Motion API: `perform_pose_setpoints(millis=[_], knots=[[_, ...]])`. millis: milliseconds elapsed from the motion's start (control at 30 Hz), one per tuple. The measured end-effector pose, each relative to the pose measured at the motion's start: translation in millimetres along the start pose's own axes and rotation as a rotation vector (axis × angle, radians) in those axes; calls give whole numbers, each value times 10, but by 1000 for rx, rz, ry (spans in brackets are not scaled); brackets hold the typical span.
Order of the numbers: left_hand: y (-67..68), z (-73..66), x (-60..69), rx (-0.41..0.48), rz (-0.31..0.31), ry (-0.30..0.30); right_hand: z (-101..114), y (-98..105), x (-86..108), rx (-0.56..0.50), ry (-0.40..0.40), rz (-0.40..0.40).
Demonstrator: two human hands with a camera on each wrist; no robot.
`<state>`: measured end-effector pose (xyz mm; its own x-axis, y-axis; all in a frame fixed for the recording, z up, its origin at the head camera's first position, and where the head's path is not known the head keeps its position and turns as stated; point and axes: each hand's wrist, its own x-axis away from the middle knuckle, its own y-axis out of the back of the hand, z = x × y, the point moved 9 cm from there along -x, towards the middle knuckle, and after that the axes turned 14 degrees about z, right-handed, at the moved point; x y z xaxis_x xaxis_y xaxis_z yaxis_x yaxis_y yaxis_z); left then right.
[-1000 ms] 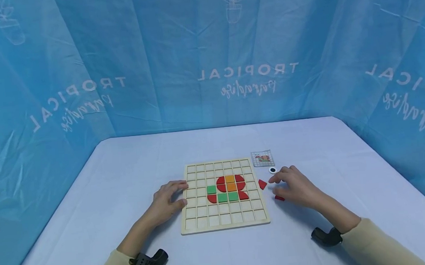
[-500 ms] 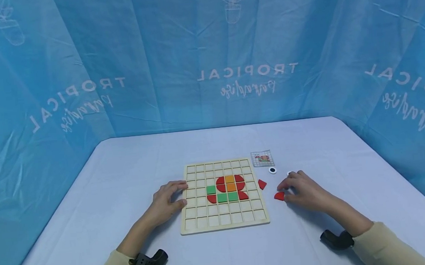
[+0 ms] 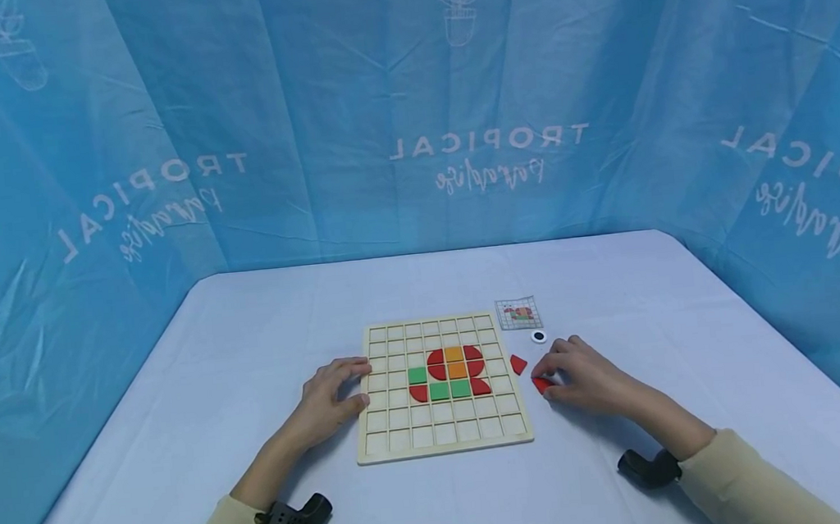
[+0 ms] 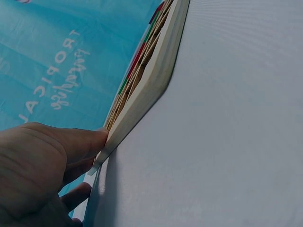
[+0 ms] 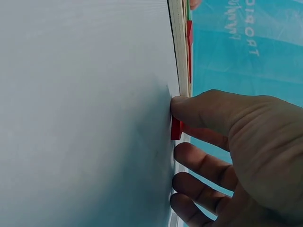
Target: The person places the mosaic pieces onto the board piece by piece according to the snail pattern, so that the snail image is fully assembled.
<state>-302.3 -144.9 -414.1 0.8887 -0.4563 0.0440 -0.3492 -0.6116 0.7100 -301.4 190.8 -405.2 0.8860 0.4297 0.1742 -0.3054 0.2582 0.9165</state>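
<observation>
My left hand [image 3: 329, 399] rests against the left edge of a wooden grid board [image 3: 400, 442], thumb and fingertips touching the rim. The left wrist view shows its thumb on the board's side edge [image 4: 150, 85]. Beyond the board's right edge, my right hand [image 3: 590, 378] pinches a red quarter-circle tile [image 3: 541, 384] between thumb and index finger, low over the white table. In the right wrist view that red tile [image 5: 176, 128] shows edge-on under the thumb. Another red tile [image 3: 519, 364] lies loose between board and right hand. Green, orange and red tiles sit in the board's middle cells.
A small picture card [image 3: 519, 314] with a gridded design lies by the board's upper right corner. Below it is a white disc with a black centre [image 3: 539, 336]. Blue printed curtains [image 3: 415, 205] surround the white table [image 3: 454, 506].
My right hand moved right to the red quarter-circle tile, gripped it and shifted it a little left toward the board. A small white piece seen beyond that hand is now hidden. My left hand stayed put.
</observation>
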Motion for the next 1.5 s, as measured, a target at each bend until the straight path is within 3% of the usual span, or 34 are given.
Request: perform_pose_setpoints(millis=[200,433,667,833,1100,1500], knots=[[-6,11,-7,2,13,17,120,48,-33,19,28,-20],[-9,21,-9,3,4,18,538,180,-178,-1,108,-78],[-16,31,-21,2,7,27,970,223,-477,-59,169,-83],[-24,29,-19,6,8,32,1181,157,-784,-64,187,-35],[-34,46,-32,0,13,54,1378,53,-1115,-16,233,25],[-21,41,-24,-1,16,24,1419,-125,-1287,59,202,95]])
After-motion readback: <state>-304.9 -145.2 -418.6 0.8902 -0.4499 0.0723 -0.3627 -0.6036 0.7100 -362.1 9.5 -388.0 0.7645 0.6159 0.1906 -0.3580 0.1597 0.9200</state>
